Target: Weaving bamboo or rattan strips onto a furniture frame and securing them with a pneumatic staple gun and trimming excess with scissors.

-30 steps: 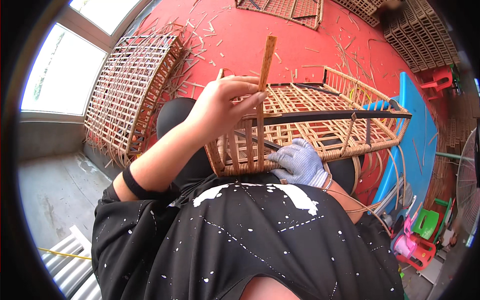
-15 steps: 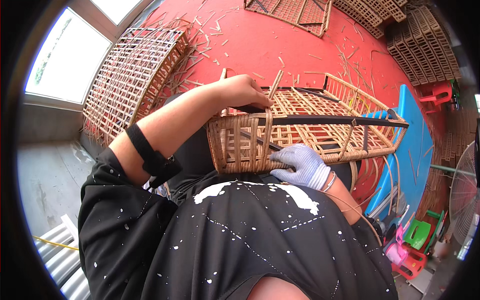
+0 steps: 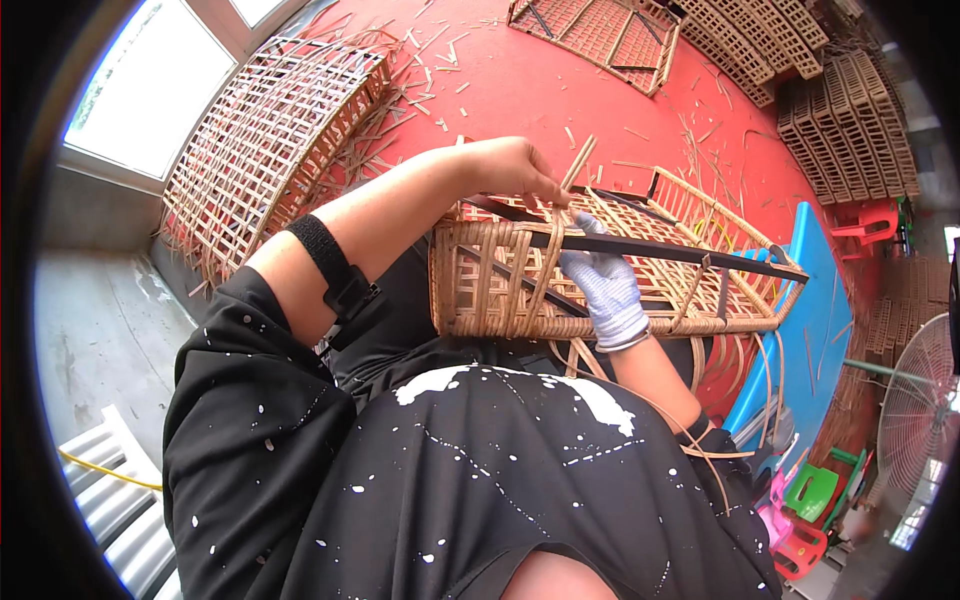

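A rattan basket frame with woven sides rests across my lap, a black bar running along its upper edge. My left hand, bare, pinches a pale rattan strip above that bar, and the strip's end sticks up past the fingers. Lower down, the strip loops over the bar among upright woven strands at the left end. My right hand, in a pale knitted glove, reaches up into the frame with its fingers bent around the bar beside the strip. The bar covers part of those fingers.
Another woven panel leans by the window at the left. Rattan offcuts litter the red floor. A blue board stands right of the frame, with a fan beyond. Stacked woven pieces stand at the far right.
My right hand has risen from the lower front rim to the upper black bar, close to my left hand. My left hand has shifted slightly right, still at the strip. The frame has tilted a little.
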The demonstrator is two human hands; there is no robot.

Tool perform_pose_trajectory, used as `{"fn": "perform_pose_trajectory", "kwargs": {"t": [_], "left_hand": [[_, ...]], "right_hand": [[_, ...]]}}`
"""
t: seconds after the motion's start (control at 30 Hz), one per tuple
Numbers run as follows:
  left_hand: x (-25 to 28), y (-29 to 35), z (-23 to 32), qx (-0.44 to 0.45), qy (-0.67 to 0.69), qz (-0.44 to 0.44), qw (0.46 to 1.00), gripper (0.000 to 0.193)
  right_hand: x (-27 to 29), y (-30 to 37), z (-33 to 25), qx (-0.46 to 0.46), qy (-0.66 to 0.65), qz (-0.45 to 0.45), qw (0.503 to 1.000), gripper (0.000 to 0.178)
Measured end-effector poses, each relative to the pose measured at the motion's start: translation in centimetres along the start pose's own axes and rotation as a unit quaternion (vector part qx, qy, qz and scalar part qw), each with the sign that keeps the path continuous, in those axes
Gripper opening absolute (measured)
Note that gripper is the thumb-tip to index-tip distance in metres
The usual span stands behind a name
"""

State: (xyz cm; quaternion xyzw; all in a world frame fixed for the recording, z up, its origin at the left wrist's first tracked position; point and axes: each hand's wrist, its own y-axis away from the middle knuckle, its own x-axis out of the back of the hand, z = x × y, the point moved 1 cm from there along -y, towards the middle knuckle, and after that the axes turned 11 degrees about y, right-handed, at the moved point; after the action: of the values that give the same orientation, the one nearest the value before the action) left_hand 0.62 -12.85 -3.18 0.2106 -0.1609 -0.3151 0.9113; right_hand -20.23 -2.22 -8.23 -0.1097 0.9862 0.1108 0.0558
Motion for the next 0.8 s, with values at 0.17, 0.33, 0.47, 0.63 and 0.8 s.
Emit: {"fn": "perform_pose_trajectory", "kwargs": {"t": [0.17,0.33,0.47,0.63,0.8], "left_hand": [[-0.7,-0.3,-1.2,0.04,-0.066,-0.033,0.996,0.038],[-1.1,-1.2,-1.8,0.083,-0.062,-0.055,0.993,0.034],[-0.6,1.9,-1.5,-0.105,-0.184,0.099,0.972,0.037],[-4.0,11.2,-0.3,-0.238,-0.073,0.267,0.931,0.024],[-10.7,14.1,-1.0,-0.16,-0.106,0.156,0.969,0.025]], "right_hand": [[0.7,-1.3,0.5,0.0,0.046,-0.065,0.997,0.028],[0.3,-1.2,1.3,0.084,0.116,-0.085,0.986,0.028],[0.6,-1.2,2.6,0.018,-0.048,-0.104,0.993,0.022],[1.1,-1.9,2.7,0.069,0.25,-0.079,0.963,0.023],[-0.2,-0.9,2.2,0.096,0.142,-0.013,0.985,0.024]]}}
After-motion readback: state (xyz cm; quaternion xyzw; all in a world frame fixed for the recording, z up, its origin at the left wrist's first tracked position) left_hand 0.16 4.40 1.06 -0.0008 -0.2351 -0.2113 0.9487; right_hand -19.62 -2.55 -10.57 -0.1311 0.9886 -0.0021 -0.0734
